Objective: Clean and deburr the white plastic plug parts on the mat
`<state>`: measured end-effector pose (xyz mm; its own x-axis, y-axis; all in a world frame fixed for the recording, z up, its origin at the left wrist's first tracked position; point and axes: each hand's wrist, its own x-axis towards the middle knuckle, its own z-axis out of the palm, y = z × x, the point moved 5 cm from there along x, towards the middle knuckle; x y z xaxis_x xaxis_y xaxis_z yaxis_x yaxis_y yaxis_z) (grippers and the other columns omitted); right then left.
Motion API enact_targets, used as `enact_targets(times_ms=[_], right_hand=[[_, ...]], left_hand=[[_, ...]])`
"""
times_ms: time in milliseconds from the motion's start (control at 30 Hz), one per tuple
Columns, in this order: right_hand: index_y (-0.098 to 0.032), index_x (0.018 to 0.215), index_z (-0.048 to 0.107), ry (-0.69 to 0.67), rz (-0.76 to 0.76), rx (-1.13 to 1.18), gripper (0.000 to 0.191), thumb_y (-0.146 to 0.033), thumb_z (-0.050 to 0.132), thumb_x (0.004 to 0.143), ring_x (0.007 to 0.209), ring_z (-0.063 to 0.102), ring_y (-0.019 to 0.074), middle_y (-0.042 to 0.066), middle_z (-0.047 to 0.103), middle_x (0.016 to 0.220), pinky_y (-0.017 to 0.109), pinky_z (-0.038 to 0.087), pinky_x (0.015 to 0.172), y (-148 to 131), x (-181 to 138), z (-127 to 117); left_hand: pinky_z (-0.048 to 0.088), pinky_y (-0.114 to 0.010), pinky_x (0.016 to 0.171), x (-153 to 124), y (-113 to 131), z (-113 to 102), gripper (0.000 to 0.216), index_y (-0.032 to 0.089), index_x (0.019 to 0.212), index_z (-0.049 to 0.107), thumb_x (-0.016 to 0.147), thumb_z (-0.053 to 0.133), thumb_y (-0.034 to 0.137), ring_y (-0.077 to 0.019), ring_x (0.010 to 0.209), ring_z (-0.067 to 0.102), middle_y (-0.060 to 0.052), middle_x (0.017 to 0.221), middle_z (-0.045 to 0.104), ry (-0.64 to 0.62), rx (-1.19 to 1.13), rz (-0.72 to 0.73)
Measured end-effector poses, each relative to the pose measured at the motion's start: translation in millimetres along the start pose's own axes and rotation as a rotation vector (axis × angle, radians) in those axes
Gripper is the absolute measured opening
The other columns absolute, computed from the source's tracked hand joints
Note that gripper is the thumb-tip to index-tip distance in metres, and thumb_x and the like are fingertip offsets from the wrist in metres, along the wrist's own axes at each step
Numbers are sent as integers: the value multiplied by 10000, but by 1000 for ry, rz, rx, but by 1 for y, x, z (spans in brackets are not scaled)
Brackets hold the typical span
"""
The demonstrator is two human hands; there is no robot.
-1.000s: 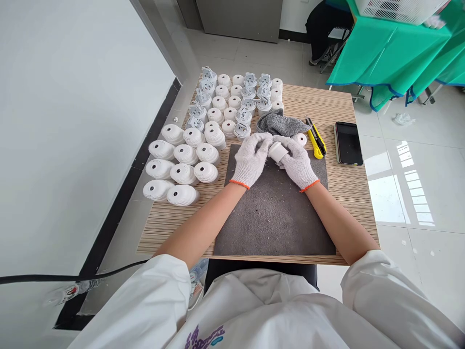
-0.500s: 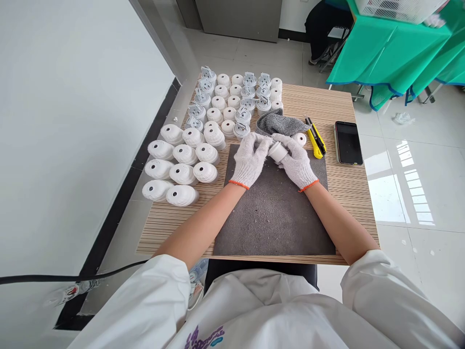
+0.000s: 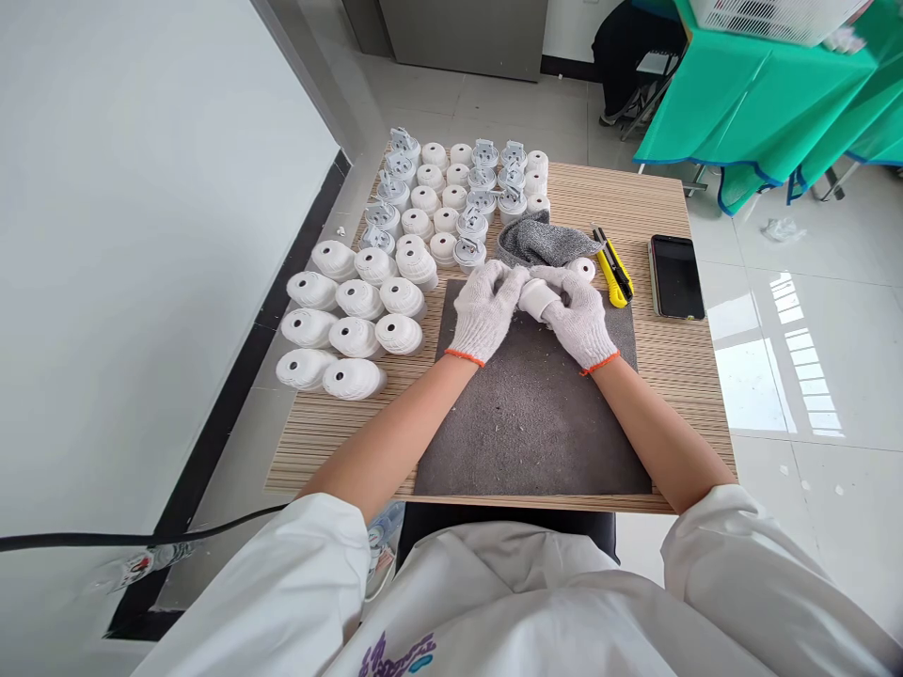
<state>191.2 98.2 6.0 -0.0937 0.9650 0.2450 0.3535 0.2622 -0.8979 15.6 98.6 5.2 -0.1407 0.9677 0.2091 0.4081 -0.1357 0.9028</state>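
Both of my hands wear white knitted gloves with orange cuffs, close together over the dark mat [image 3: 529, 404]. My right hand [image 3: 578, 315] is closed round a small white plastic cylinder [image 3: 537, 298], its smooth side facing me. Fingers and thumb of my left hand [image 3: 486, 306] are pinched together at the cylinder's upper left edge; the exact contact there is hidden. Just beyond them lies a crumpled grey cloth [image 3: 543, 242]. Another white piece with a dark hole [image 3: 582, 270] stands behind my right hand. Beside it rests a yellow-and-black utility knife [image 3: 615, 268].
Rows of white rounded parts with centre holes [image 3: 356, 337] fill the table's left side, with grey-white lidded socket parts [image 3: 483, 179] among those farther back. A phone [image 3: 675, 275] lies at right. Small white scraps dot the mat. A wall [image 3: 141, 235] stands left.
The white cylinder has turned and tilted slightly between my hands, shifting a little to the left. My fingers have moved slightly with it; my arms stay in place.
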Motion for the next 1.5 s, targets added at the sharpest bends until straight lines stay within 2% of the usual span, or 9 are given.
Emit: enact_targets(times_ms=[200, 367, 433, 533, 633, 733, 900, 1100, 1500], right_hand=[[-218, 1186, 832, 15, 100, 53, 403, -377, 609, 889, 964, 813, 260, 78, 841, 1046, 427, 726, 860, 5, -2, -1], [-185, 1265, 796, 50, 233, 128, 465, -378, 600, 890, 580, 673, 147, 46, 783, 870, 259, 576, 492, 15, -1, 0], [-192, 1280, 790, 34, 220, 132, 473, -372, 595, 889, 615, 695, 153, 49, 795, 907, 270, 604, 530, 16, 0, 1], [-211, 1227, 813, -5, 77, 99, 449, -327, 617, 841, 920, 804, 217, 69, 840, 1107, 391, 714, 865, 12, 3, 2], [-217, 1171, 834, -24, -22, 87, 436, -300, 611, 806, 1218, 789, 278, 68, 849, 1236, 518, 618, 1178, 10, 4, 2], [-223, 1176, 840, -19, -10, 72, 449, -292, 601, 802, 1263, 776, 293, 65, 851, 1263, 560, 581, 1224, 10, 4, 3], [-231, 1247, 814, 24, 81, 81, 454, -326, 644, 837, 1197, 774, 288, 81, 834, 1266, 548, 655, 1109, 11, 3, 1], [-268, 1307, 722, 110, 278, 212, 393, -421, 677, 948, 636, 665, 115, 16, 778, 959, 221, 582, 545, 14, 1, -1], [-271, 1277, 684, 116, 301, 254, 402, -465, 737, 929, 614, 649, 94, -2, 752, 958, 196, 534, 508, 16, 1, -1]], left_hand=[[554, -361, 926, -1, 8, 1, 462, 243, 706, 513, 1122, 639, 397, -205, 876, 659, 0, 760, 631, -67, 63, 39], [536, -372, 937, -1, 9, 1, 454, 249, 726, 527, 1133, 636, 419, -217, 904, 667, -6, 786, 659, -92, 92, 30], [524, -375, 947, -1, 11, 0, 454, 247, 733, 526, 1147, 608, 416, -218, 925, 676, -8, 803, 666, -93, 116, 10], [510, -370, 947, -2, 15, -2, 452, 243, 742, 520, 1160, 576, 405, -215, 941, 683, -4, 809, 665, -97, 146, -22], [503, -362, 939, -2, 16, -2, 458, 238, 733, 485, 1157, 582, 381, -214, 939, 678, -6, 809, 658, -108, 174, -35], [507, -354, 927, -1, 15, -2, 448, 239, 730, 473, 1144, 607, 348, -215, 939, 670, -10, 814, 659, -97, 183, -34], [514, -353, 906, 0, 12, -1, 431, 245, 731, 490, 1133, 623, 328, -218, 927, 662, -12, 812, 665, -84, 158, -8], [525, -378, 938, -1, 9, -1, 316, 262, 827, 627, 1140, 609, 303, -233, 965, 691, -15, 873, 716, -86, 116, 15], [563, -413, 1043, -1, -3, 5, 281, 279, 982, 735, 1172, 543, 356, -272, 1105, 742, -58, 1036, 797, -80, 122, 71]])
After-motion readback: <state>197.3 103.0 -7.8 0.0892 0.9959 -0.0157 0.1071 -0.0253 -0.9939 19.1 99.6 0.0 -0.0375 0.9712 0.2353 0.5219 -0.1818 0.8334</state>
